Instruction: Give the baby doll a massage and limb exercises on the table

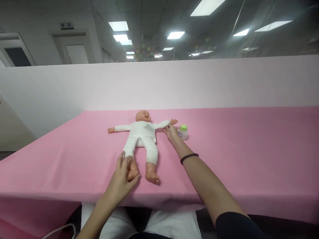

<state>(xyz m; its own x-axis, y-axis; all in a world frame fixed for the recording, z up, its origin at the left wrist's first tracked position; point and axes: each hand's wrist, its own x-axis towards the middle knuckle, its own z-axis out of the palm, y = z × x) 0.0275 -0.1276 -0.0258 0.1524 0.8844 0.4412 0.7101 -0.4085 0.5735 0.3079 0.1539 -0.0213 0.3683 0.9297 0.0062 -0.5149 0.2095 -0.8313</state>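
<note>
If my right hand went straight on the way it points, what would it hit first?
Probably the outstretched white sleeve of the doll; the right hand may already touch it, though depth is unclear.

In front of you, the doll [142, 128] lies on its back on the table [236, 159], its head toward the far edge and its feet close to the near edge. White fabric covers its torso, arms and legs; the bare head, hands, lower legs and feet are tan and smooth. You see the arms spread wide, the legs slightly apart, the head turned to your right. The lower leg on your left is partly hidden.
</note>
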